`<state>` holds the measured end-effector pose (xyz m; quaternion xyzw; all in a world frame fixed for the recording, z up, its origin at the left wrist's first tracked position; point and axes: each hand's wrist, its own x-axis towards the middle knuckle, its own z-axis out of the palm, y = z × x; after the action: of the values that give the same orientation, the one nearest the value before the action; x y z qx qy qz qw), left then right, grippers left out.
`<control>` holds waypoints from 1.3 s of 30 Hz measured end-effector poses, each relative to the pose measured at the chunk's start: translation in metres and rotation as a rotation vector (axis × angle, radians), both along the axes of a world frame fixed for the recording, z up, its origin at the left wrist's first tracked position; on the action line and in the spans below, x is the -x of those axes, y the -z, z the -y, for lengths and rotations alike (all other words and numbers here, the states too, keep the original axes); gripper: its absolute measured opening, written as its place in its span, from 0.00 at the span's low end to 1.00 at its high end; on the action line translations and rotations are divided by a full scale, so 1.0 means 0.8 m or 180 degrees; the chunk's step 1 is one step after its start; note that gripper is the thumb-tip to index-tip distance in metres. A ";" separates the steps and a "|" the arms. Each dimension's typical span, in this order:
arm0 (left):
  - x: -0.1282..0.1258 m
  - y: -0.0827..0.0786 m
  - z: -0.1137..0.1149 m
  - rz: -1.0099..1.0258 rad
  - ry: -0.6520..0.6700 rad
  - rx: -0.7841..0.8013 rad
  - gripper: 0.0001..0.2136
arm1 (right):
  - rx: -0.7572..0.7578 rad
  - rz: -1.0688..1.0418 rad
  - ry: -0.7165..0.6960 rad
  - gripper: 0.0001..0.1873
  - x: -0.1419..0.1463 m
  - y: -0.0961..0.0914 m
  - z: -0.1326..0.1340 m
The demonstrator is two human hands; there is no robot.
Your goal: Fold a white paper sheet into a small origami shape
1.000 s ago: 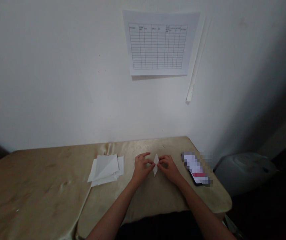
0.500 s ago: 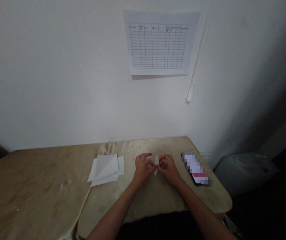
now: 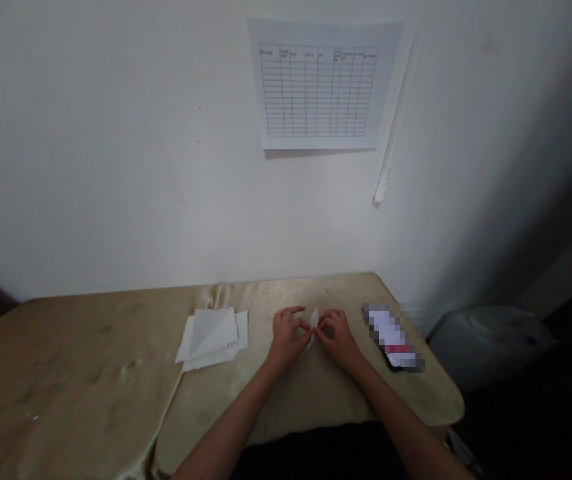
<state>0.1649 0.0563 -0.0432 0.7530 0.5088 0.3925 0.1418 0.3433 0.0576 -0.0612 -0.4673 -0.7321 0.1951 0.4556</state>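
A small folded piece of white paper (image 3: 315,317) stands between my two hands, narrow and pointed at its far and near ends. My left hand (image 3: 287,335) pinches its middle from the left between thumb and index finger, the other fingers raised. From the right, my right hand (image 3: 337,337) pinches it in the same way, thumb and index closed on it. The fingertips of both hands nearly meet and cover the paper's middle. To the left lies a loose stack of white paper sheets (image 3: 215,331).
The table (image 3: 91,373) has a tan, slightly wrinkled cover. At its right side lies a phone (image 3: 391,337), its screen pixelated. A printed grid sheet (image 3: 321,87) hangs on the wall beside a paper strip (image 3: 397,120). A translucent container (image 3: 486,343) stands beyond the table's right edge.
The folded paper has tilted slightly, its far tip leaning more to the right. My fingertips have come a little closer together around its middle.
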 end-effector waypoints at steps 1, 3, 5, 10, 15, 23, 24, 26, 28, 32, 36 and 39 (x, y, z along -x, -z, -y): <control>0.000 0.001 0.000 -0.0006 -0.0013 -0.0002 0.04 | 0.0002 0.0003 -0.0002 0.08 0.000 0.000 0.000; 0.001 0.001 -0.001 -0.0021 -0.0030 -0.0013 0.04 | 0.0008 0.0010 0.0002 0.08 0.001 -0.001 0.000; 0.001 0.002 -0.001 -0.0025 -0.0049 -0.0030 0.03 | 0.0021 0.0018 -0.0013 0.08 0.001 -0.001 0.001; 0.000 0.000 0.000 -0.0064 -0.0144 -0.0015 0.04 | 0.0000 0.0009 -0.0058 0.07 0.002 -0.001 0.003; -0.001 0.001 0.000 -0.0077 -0.0187 -0.0090 0.04 | 0.0019 -0.0005 -0.0014 0.07 0.002 0.000 0.002; 0.000 0.002 0.001 -0.0102 -0.0145 -0.0112 0.03 | 0.0046 0.0013 -0.0003 0.07 0.002 0.005 0.000; 0.000 0.002 0.001 -0.0100 -0.0138 -0.0106 0.03 | 0.0050 0.0012 -0.0006 0.07 0.002 0.006 0.000; 0.000 0.002 0.002 -0.0101 -0.0122 -0.0089 0.04 | 0.0053 -0.0001 -0.0004 0.07 0.001 0.007 -0.001; 0.000 0.001 0.002 -0.0098 -0.0102 -0.0072 0.04 | 0.0061 -0.0007 -0.0011 0.07 0.001 0.007 -0.001; -0.001 0.001 0.002 -0.0139 -0.0040 -0.0070 0.07 | 0.0079 -0.0047 0.0042 0.08 0.000 0.009 -0.002; 0.000 0.002 0.001 -0.0184 0.0000 -0.0021 0.07 | 0.0066 -0.0056 0.0094 0.07 0.000 0.009 -0.003; 0.002 0.004 -0.001 -0.0184 -0.0021 0.0030 0.06 | 0.0084 0.0022 0.0135 0.06 -0.001 0.008 -0.003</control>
<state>0.1635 0.0571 -0.0463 0.7616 0.5170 0.3687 0.1292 0.3439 0.0601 -0.0678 -0.4893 -0.7210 0.1935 0.4508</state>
